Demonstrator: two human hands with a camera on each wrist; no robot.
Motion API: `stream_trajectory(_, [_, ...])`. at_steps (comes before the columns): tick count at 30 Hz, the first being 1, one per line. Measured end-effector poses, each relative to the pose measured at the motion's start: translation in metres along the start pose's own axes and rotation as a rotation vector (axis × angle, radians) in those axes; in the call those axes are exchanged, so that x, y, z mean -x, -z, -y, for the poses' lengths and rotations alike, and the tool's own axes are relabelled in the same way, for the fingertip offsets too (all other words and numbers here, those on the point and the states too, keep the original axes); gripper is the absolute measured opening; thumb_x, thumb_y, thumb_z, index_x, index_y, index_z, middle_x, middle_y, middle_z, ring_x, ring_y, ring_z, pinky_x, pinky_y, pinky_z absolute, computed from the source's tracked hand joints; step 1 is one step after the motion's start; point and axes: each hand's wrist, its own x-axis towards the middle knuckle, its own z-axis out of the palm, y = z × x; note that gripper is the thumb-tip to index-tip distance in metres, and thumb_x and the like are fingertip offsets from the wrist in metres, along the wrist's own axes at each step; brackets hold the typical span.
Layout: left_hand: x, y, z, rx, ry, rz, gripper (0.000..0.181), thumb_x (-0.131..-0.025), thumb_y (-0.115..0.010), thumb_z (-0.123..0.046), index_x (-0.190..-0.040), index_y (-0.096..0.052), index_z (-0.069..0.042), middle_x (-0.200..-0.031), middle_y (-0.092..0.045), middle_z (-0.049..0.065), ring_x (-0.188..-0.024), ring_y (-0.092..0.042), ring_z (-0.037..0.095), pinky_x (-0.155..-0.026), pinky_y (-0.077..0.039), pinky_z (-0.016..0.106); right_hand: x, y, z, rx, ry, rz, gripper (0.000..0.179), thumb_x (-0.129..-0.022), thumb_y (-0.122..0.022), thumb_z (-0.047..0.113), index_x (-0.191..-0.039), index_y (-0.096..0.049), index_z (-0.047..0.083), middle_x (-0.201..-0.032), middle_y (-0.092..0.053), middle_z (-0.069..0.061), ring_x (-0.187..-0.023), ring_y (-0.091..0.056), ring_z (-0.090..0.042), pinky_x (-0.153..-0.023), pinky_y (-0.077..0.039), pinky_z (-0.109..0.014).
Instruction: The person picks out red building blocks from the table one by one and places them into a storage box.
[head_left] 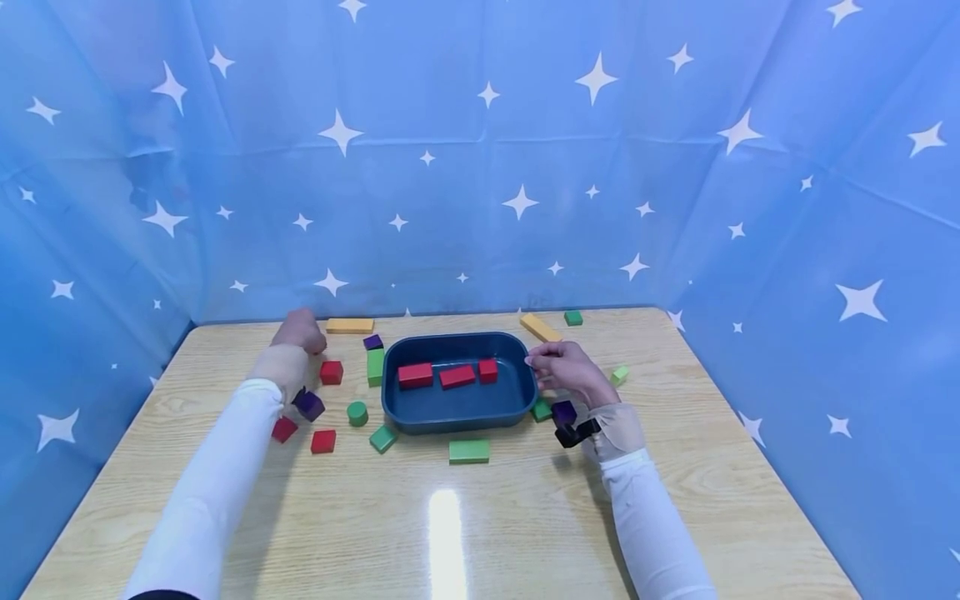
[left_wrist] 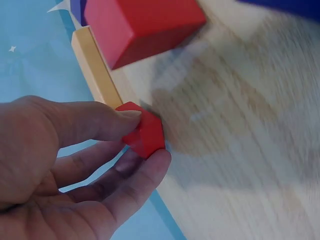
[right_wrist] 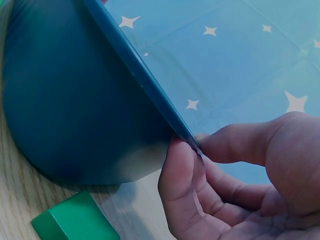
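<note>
At the table's far left, my left hand (head_left: 300, 332) pinches a small red block (left_wrist: 147, 132) between thumb and fingertips; the head view hides that block behind the hand. A larger red block (left_wrist: 150, 30) lies close by, towards the tray. My right hand (head_left: 570, 371) grips the right rim of a dark blue tray (head_left: 457, 427) with thumb and bent fingers. Three red blocks rest inside the tray, among them a left one (head_left: 416, 376) and a small right one (head_left: 487, 371). Under the tray's edge by the right hand lies a green block (right_wrist: 75, 217).
Left of the tray are a light green block (head_left: 375, 367), a green cylinder (head_left: 357, 414), a purple block (head_left: 372, 342) and more red blocks (head_left: 323, 442). Another light green block (head_left: 468, 452) lies in front. Yellow bars (head_left: 350, 326) lie along the back, before a starry blue curtain (head_left: 435, 200).
</note>
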Motion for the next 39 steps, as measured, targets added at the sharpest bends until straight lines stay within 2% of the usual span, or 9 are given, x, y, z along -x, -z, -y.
stream_trajectory(5, [0.005,0.009,0.001,0.001,-0.02,0.01,0.01,-0.089,-0.063,-0.002,-0.079,-0.066,0.0,-0.083,-0.06,0.013,-0.076,-0.054,0.025,-0.062,-0.046,0.029,0.0,0.0,0.002,0.005,0.001,0.003,0.029,-0.105,-0.056,0.016,-0.129,-0.059,-0.001,-0.1,-0.066,-0.009,-0.083,-0.067,-0.017,-0.077,-0.061,-0.034])
stream_trajectory(7, [0.007,0.014,0.0,0.007,-0.029,0.023,0.02,-0.089,-0.061,-0.002,-0.069,-0.06,-0.004,-0.069,-0.051,0.005,-0.064,-0.047,0.019,-0.057,-0.042,0.028,0.0,0.0,0.002,0.009,0.001,0.004,0.031,-0.105,-0.056,0.016,-0.129,-0.059,-0.002,-0.1,-0.066,-0.009,-0.083,-0.067,-0.017,-0.077,-0.061,-0.034])
stream_trajectory(10, [0.011,0.019,-0.005,0.003,-0.064,0.027,0.03,-0.089,-0.059,-0.001,-0.062,-0.048,-0.009,-0.064,-0.039,0.0,-0.059,-0.037,0.015,-0.056,-0.038,0.028,0.0,0.0,0.001,0.01,-0.001,0.003,0.032,-0.105,-0.057,0.017,-0.13,-0.058,-0.003,-0.1,-0.066,-0.009,-0.082,-0.067,-0.017,-0.079,-0.061,-0.035])
stream_trajectory(12, [0.015,0.021,-0.008,-0.008,-0.098,0.017,0.02,-0.089,-0.06,-0.002,-0.07,-0.056,-0.001,-0.071,-0.051,0.01,-0.065,-0.047,0.02,-0.061,-0.045,0.031,-0.001,0.001,0.001,0.011,0.001,0.007,0.033,-0.105,-0.057,0.017,-0.131,-0.058,-0.003,-0.101,-0.066,-0.01,-0.082,-0.067,-0.017,-0.08,-0.061,-0.036])
stream_trajectory(14, [0.018,0.022,-0.012,-0.023,-0.137,0.006,0.013,-0.09,-0.062,-0.003,-0.09,-0.065,0.009,-0.093,-0.063,0.023,-0.081,-0.058,0.029,-0.073,-0.053,0.038,-0.001,0.001,0.0,0.018,0.003,0.01,0.034,-0.105,-0.057,0.017,-0.132,-0.057,-0.004,-0.102,-0.066,-0.01,-0.083,-0.067,-0.016,-0.081,-0.061,-0.037])
stream_trajectory(17, [0.023,0.024,-0.021,-0.052,-0.191,0.006,0.037,-0.09,-0.063,-0.002,-0.123,-0.064,0.014,-0.129,-0.06,0.034,-0.112,-0.06,0.043,-0.091,-0.056,0.051,-0.002,0.001,0.0,0.024,0.003,0.013,0.034,-0.106,-0.057,0.018,-0.132,-0.057,-0.004,-0.102,-0.066,-0.009,-0.084,-0.067,-0.016,-0.082,-0.061,-0.037])
stream_trajectory(24, [0.04,0.026,-0.049,-0.14,-0.331,0.007,0.036,-0.087,-0.059,0.005,-0.122,-0.067,0.012,-0.125,-0.064,0.033,-0.111,-0.064,0.044,-0.092,-0.057,0.052,0.0,0.001,0.0,0.014,0.003,0.014,0.033,-0.106,-0.056,0.017,-0.131,-0.057,-0.004,-0.101,-0.065,-0.007,-0.084,-0.067,-0.015,-0.079,-0.061,-0.033])
stream_trajectory(32, [0.056,0.022,-0.076,-0.145,-0.397,0.019,0.038,-0.084,-0.061,0.006,-0.122,-0.067,0.01,-0.12,-0.067,0.029,-0.106,-0.066,0.039,-0.091,-0.058,0.051,-0.001,0.001,0.0,0.019,-0.003,0.016,0.034,-0.105,-0.058,0.019,-0.132,-0.057,-0.003,-0.101,-0.066,-0.008,-0.085,-0.067,-0.016,-0.083,-0.061,-0.037])
stream_trajectory(39, [0.07,0.01,-0.096,-0.159,-0.487,0.048,0.036,-0.082,-0.066,0.005,-0.117,-0.068,0.008,-0.109,-0.07,0.024,-0.096,-0.065,0.032,-0.081,-0.059,0.043,0.0,0.001,0.002,0.01,-0.013,0.011,0.033,-0.105,-0.057,0.017,-0.13,-0.057,-0.003,-0.102,-0.065,-0.008,-0.085,-0.066,-0.016,-0.083,-0.061,-0.036])
